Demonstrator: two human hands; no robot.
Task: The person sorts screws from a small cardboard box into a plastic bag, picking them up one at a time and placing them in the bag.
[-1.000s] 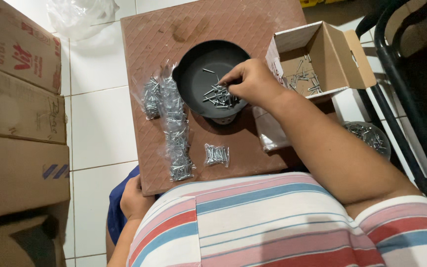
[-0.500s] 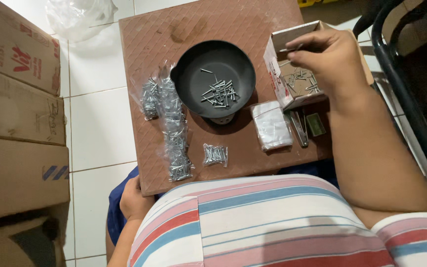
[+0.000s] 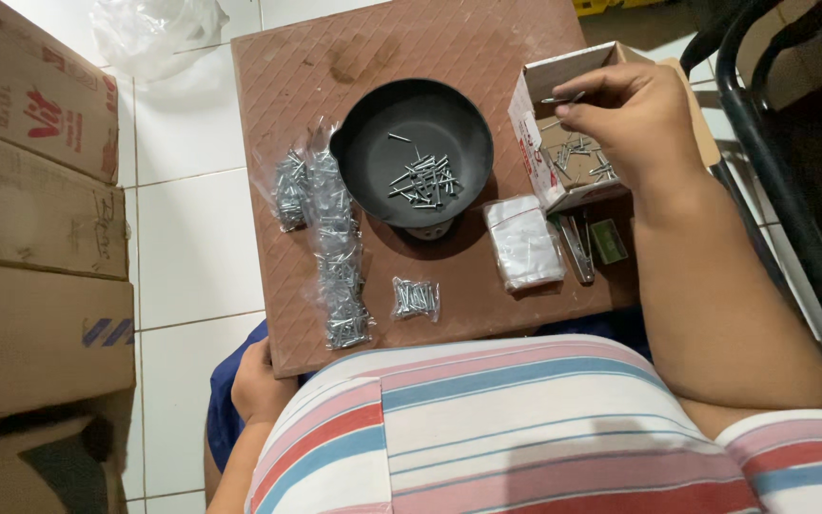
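Several sealed bags of screws (image 3: pixel 340 243) lie along the board's (image 3: pixel 487 48) left edge, the black pan (image 3: pixel 416 152) holds a partial pile, and the right hand (image 3: pixel 635 119) pinches one screw (image 3: pixel 563 97) above the cardboard box (image 3: pixel 573 143) of loose ones, while the left hand (image 3: pixel 257 385) grips the board's near-left corner.

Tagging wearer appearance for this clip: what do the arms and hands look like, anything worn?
Both hands bare: no gloves, rings or watch visible. Right hand and its arm are uncovered up to a short striped sleeve in white, pink, red and blue. Left hand is mostly hidden by the shirt.
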